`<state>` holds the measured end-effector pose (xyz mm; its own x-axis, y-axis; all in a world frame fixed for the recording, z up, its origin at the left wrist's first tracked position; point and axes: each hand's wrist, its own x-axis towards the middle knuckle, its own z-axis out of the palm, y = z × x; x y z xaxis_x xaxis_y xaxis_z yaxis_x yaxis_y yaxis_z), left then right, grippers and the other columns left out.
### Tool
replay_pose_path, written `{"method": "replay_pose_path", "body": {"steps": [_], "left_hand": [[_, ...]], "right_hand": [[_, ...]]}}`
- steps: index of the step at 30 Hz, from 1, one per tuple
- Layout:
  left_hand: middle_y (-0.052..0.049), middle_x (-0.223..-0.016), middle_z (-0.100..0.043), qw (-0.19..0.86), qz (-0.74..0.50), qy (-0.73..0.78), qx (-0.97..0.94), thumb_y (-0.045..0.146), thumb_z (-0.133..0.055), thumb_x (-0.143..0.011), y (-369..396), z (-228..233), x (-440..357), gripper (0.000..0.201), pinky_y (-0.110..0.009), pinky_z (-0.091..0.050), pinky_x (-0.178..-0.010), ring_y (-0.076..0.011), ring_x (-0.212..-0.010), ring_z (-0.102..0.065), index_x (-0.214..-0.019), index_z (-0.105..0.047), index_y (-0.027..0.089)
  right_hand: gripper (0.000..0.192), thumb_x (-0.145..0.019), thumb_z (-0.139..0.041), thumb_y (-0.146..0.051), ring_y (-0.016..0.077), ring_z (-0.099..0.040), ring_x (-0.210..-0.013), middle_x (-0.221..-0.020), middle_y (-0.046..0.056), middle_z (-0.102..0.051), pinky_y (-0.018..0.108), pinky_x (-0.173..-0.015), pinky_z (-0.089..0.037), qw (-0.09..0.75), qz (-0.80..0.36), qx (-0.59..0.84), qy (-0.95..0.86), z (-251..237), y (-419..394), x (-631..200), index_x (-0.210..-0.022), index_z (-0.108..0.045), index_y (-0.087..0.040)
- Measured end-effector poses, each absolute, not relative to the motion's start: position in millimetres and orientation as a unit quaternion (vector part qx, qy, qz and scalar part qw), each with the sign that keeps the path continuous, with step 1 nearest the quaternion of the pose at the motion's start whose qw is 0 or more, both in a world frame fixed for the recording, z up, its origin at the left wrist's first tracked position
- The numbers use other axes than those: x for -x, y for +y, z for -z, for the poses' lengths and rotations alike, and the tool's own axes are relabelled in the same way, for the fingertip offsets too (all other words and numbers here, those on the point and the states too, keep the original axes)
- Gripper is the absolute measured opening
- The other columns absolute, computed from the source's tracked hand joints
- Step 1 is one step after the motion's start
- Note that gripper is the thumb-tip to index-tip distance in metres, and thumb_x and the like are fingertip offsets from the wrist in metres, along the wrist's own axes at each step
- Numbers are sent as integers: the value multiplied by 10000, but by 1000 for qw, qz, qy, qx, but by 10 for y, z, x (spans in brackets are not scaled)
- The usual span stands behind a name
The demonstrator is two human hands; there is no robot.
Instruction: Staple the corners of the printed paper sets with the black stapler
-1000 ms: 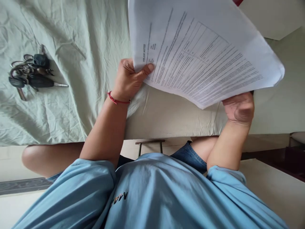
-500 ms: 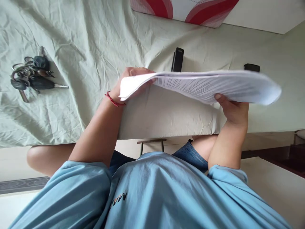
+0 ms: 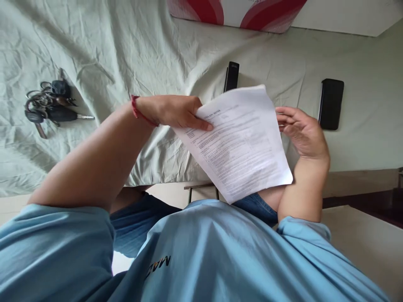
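You are gripping the printed sheets (image 3: 239,142) with your left hand (image 3: 171,111), fingers curled over the upper left corner and the thumb lying flat across the top of the printed face, close to the heading. The hand is closing on the paper, not spread. A red thread band (image 3: 135,110) is sitting at that wrist.

Your right hand (image 3: 302,132) is standing at the sheets' right edge with the fingers loosely open and slightly bent; the fingertips are reaching the paper's edge (whether they are actually touching it cannot be told from this view). That hand is holding nothing else.

The sheets are hanging tilted over the near edge of the bed, printed side toward you, the lower corner reaching down over your lap and the blue shirt (image 3: 220,251).

On the pale green bedsheet (image 3: 126,50) a bunch of keys (image 3: 52,102) is lying well to the left of your left hand. A small black device (image 3: 231,76) is lying just beyond the top edge of the sheets, and a black phone (image 3: 330,104) is lying face down just beside your right hand. A red and white object (image 3: 239,12) is showing at the far edge.
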<state>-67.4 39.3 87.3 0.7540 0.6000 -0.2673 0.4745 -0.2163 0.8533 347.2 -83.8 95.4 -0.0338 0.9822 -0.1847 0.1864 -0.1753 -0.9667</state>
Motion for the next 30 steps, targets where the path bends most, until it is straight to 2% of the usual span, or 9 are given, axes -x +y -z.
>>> {"method": "replay_pose_path", "body": {"steps": [2,6,10,12,15,18,21,26,30], "left_hand": [[-70,-721,-763,575,66,298,-759,645,-951,-971,430,-902,425,476,-363,-609,-599,-259,-653,-769,-732,-891,239],[-27,-618,-711,544,139,335,-757,447,-909,-964,393,-962,41,468,-274,-501,-540,-168,-527,-651,-600,-710,230],[-1,-585,-696,550,176,362,-732,405,-897,-1025,327,-985,-81,542,-290,-567,-605,-151,-533,-628,-559,-672,248],[-7,-653,-753,566,176,360,-721,413,-892,-1027,333,-970,-83,483,-314,-642,-702,-170,-623,-710,-605,-725,246],[4,-740,-784,591,162,358,-704,436,-917,-963,386,-903,-30,282,-357,-704,-820,-216,-771,-824,-773,-875,232],[23,-721,-723,566,68,401,-717,452,-998,-846,442,-768,130,227,-391,-720,-882,-259,-830,-862,-886,-951,234],[8,-689,-695,517,-35,435,-737,372,-964,-855,431,-585,355,125,-420,-708,-939,-276,-850,-854,-883,-948,251],[-11,-723,-748,497,-194,491,-688,348,-888,-925,285,-424,462,120,-444,-636,-822,-241,-768,-727,-1002,-886,256],[32,-788,-736,476,-194,531,-673,381,-863,-1036,284,-480,283,210,-426,-581,-905,-194,-889,-694,-1149,-749,246]], "right_hand": [[1052,-667,-1106,-1026,321,-960,-1226,-1288,79,-985,466,-1020,-800,371,-512,564,-531,-928,-815,-3302,-1452,-922,-349],[1201,-614,-973,-1194,333,-960,-1161,-1243,80,-978,470,-970,-786,356,-492,572,-551,-928,-809,-3192,-1476,-912,-359],[1298,-551,-1005,-1183,311,-943,-1034,-1154,52,-974,461,-929,-770,344,-539,542,-546,-942,-812,-3299,-1567,-891,-384],[1123,-583,-1099,-1071,289,-913,-977,-1063,23,-945,438,-885,-749,327,-524,558,-554,-914,-797,-3290,-1451,-938,-377],[723,-777,-1061,-993,279,-870,-978,-932,10,-873,416,-855,-717,326,-465,604,-559,-810,-752,-3183,-1045,-948,-331],[653,-851,-1028,-930,250,-791,-870,-816,4,-800,379,-757,-651,330,-450,623,-548,-661,-704,-3117,-820,-858,-301],[552,-846,-1056,-771,208,-701,-756,-768,-7,-766,343,-668,-570,325,-448,645,-527,-521,-674,-3160,-754,-816,-283],[398,-885,-1047,-516,185,-673,-691,-746,-13,-734,328,-623,-549,326,-440,675,-494,-394,-642,-3256,-746,-771,-264],[324,-854,-1031,-454,176,-685,-682,-806,0,-789,326,-613,-559,348,-447,685,-458,-360,-613,-3282,-764,-794,-251]]}}
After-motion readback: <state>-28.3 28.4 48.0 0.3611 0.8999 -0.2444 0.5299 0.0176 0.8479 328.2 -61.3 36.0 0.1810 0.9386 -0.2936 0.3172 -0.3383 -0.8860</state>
